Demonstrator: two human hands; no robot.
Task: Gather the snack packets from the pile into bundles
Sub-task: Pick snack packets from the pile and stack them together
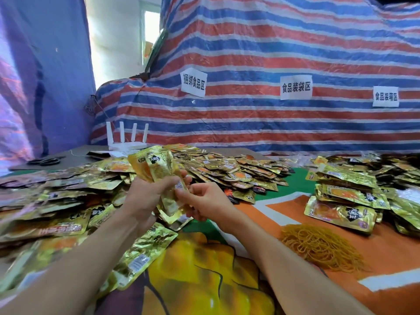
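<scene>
My left hand (145,196) grips a bundle of gold snack packets (159,167), held upright above the table. My right hand (204,201) pinches the lower end of the same bundle from the right. A big pile of loose gold packets (227,169) spreads behind and to the left of my hands. More packets lie stacked at the right (345,192). A heap of yellow rubber bands (318,246) sits on the cloth to the right of my right forearm.
A colourful printed cloth (204,269) covers the table. Black scissors (45,161) and a white router (127,142) are at the back left. A striped tarp (272,53) with three paper labels hangs behind the table.
</scene>
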